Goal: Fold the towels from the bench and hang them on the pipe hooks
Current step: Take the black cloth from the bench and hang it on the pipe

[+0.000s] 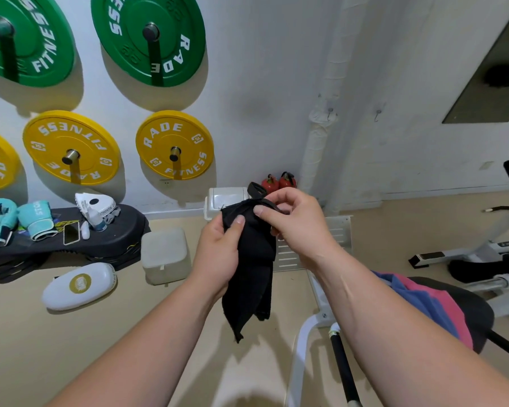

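Head view: left grip (218,254) and right grip (297,221) pinch the black towel (254,259), apparently folded; hanging on a pipe hook (330,113) likely follows.

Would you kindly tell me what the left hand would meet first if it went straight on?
Probably the right hand, pinching the same black towel just ahead of the left hand; depth is unclear.
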The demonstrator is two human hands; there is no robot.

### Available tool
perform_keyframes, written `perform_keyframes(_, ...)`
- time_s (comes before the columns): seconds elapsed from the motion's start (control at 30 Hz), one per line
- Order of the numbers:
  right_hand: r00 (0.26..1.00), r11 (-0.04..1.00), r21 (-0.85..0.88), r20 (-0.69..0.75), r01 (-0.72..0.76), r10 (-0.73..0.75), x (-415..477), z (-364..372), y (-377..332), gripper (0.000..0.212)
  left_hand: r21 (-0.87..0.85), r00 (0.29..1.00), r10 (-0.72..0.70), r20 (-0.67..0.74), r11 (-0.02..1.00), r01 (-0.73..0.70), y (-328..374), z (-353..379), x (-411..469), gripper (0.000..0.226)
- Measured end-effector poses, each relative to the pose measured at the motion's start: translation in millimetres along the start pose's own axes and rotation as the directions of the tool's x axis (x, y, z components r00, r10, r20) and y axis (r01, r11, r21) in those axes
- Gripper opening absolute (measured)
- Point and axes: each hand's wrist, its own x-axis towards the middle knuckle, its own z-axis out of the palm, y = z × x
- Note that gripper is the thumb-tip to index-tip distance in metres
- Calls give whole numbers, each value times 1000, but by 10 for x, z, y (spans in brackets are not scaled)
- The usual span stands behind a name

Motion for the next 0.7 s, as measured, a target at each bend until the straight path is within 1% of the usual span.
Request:
perform_keyframes(0.07,1000,997,74,-6,5,-4,21,-52,-2,6,27,1000,-12,2,1000,12,26,-71,43,20)
perform_keyframes(0.13,1000,994,113,-12,-10,11,63,-96,-6,9,71,1000,-24,7,997,23,53,-159,91,21)
perform_keyframes(0.27,995,997,82,99,-6,-2,62,-59,-31,7,240,999,34,29,970,-40,96,-293,141,27)
perform_keyframes(0.3,994,997,82,108,11,-19,57,-11,-41,7,282,998,51,26,958,-57,106,-326,148,30)
perform_keyframes(0.37,997,994,97,69,41,-48,75,67,-58,3,365,996,69,51,927,-83,121,-364,173,35)
perform_keyframes(0.43,1000,989,146,22,19,-23,135,138,-65,7,422,992,70,107,900,-109,143,-417,205,38)
perform_keyframes(0.5,1000,986,164,24,-18,14,197,179,-57,13,437,990,64,129,892,-115,175,-451,233,36)
perform_keyframes(0.6,996,982,167,56,-82,74,290,209,-20,26,469,991,80,111,875,-123,204,-464,286,34)
perform_keyframes(0.7,995,984,157,64,-87,78,463,215,-16,37,508,990,101,103,850,-139,215,-461,424,37)
